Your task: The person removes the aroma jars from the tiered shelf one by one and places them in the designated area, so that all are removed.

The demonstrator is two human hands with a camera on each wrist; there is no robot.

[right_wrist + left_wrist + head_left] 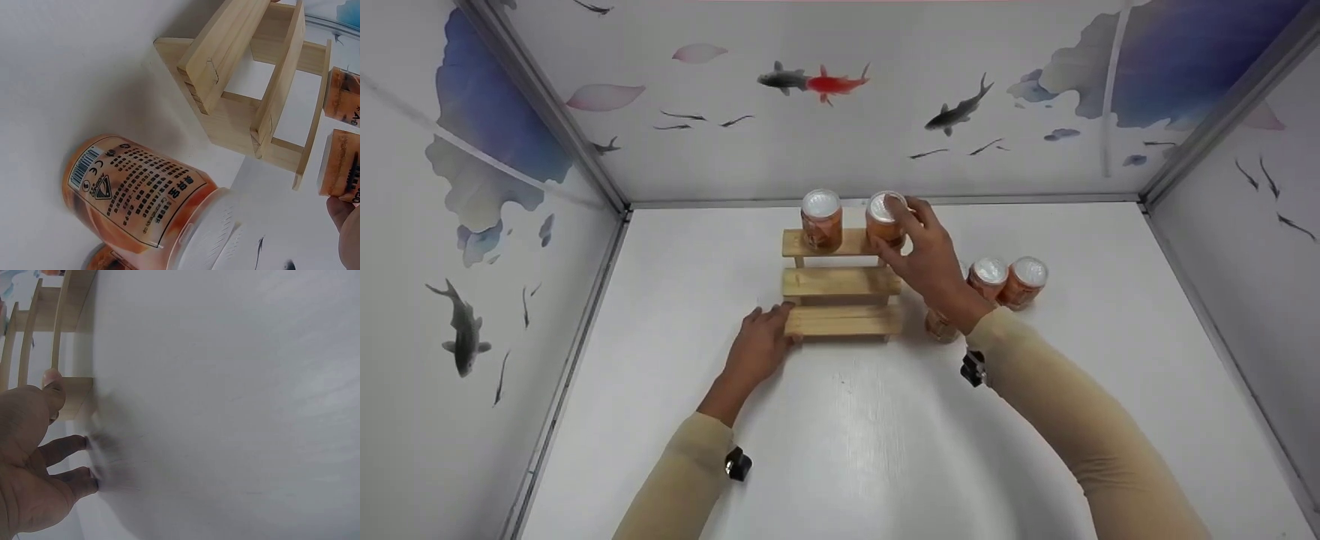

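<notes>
My right hand (926, 255) holds a jar (880, 229) with an orange label and white lid at the right end of the wooden step rack's top tier. Its fingers reach over the lid, with the thumb low on the jar's near side. A matching jar (821, 225) stands upright on the left of that tier. My left hand (757, 345) grips the left end of the rack's bottom step (844, 321). In the left wrist view, the thumb (52, 379) lies against the step's edge, while two other fingertips touch the white table.
Right of the rack, several matching jars stand grouped on the table, partly behind my right forearm; among them are a middle jar (988, 277) and an outer jar (1025, 283). One jar (140, 197) looms close in the right wrist view. A fish-painted back wall (877, 165) rises behind the rack.
</notes>
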